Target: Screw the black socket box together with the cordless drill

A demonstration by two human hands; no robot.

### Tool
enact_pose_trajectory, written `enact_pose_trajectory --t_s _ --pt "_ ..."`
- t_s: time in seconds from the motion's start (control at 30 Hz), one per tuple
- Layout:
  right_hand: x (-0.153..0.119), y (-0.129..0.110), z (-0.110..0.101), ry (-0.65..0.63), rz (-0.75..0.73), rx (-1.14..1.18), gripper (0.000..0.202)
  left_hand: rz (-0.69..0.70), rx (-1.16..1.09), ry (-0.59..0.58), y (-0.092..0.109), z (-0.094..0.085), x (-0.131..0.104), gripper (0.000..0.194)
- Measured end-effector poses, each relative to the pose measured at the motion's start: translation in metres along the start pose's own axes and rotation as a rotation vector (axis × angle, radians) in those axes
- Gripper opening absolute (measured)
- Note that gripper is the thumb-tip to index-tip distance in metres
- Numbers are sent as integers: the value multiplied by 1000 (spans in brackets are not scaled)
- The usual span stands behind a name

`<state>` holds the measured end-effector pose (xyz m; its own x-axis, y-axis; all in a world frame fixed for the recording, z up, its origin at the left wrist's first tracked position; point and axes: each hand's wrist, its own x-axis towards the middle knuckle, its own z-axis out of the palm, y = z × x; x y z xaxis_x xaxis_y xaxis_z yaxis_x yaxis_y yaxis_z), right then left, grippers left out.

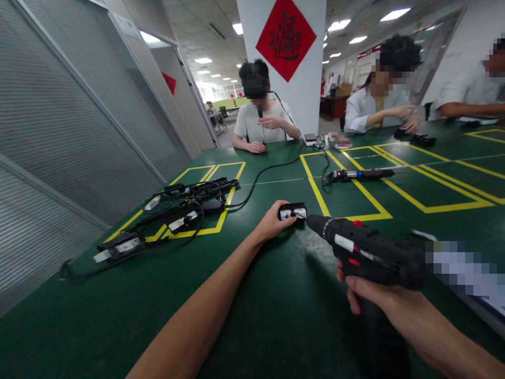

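My right hand (pixel 379 292) is wrapped round the grip of a black cordless drill (pixel 371 250) with red buttons, its chuck pointing left. A thin bit reaches from the chuck toward a small black box-shaped part (pixel 292 211) with a white inner face. Whether the bit touches the part cannot be made out. My left hand (pixel 276 221) pinches that part from its left side and steadies it on the green table (pixel 244 295). The lower end of the drill's grip is dark and blurred.
Black cabled devices (pixel 181 210) lie heaped inside yellow tape at left. A pen-shaped electronic tool (pixel 359 174) rests in another taped area. A blurred, pale flat item (pixel 469 273) sits at right. Across the table a person (pixel 262 116) works; two others sit at right.
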<state>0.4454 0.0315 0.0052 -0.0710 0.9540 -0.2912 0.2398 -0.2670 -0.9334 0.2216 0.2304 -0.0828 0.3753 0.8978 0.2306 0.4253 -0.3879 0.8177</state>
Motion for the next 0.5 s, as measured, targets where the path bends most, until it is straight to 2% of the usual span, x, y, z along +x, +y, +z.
enact_pose_trajectory --t_s 0.5 --pt "0 6 -2 -7 0 -46 21 12 -10 -11 1 -2 0 50"
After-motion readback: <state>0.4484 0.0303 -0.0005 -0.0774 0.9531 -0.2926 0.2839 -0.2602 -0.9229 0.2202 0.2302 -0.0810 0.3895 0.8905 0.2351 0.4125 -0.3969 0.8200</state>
